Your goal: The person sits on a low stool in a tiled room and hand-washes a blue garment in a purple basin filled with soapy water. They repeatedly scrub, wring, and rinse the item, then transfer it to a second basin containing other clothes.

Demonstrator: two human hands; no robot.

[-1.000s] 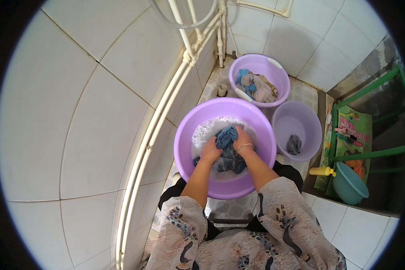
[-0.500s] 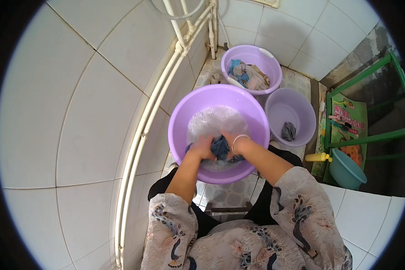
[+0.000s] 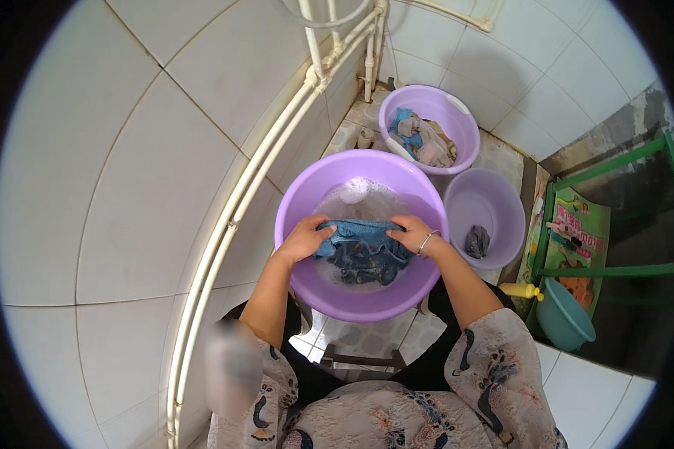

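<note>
Between my hands a wet blue denim garment (image 3: pixel 367 254) is stretched by its upper edge. Its lower part hangs into sudsy water in a large purple basin (image 3: pixel 329 299). My left hand (image 3: pixel 307 238) pinches the left end of that edge, thumb on top. The right end is gripped by my right hand (image 3: pixel 416 233), with a bracelet on its wrist. White foam (image 3: pixel 358 188) floats on the cloudy water beyond the garment. What lies under the water is hidden.
Behind stands a purple tub (image 3: pixel 468 135) of clothes (image 3: pixel 427 142). A paler purple bucket (image 3: pixel 502 209) to the right holds a dark grey cloth (image 3: pixel 477 242). Further right are a yellow bottle (image 3: pixel 520 290), a teal basin (image 3: pixel 565 314) and a green frame (image 3: pixel 636 270). Cream pipes (image 3: pixel 234 224) line the left wall.
My hands have come up out of the suds and spread apart. The bunched dark garment is now lifted and opened out between them. The view has shifted slightly.
</note>
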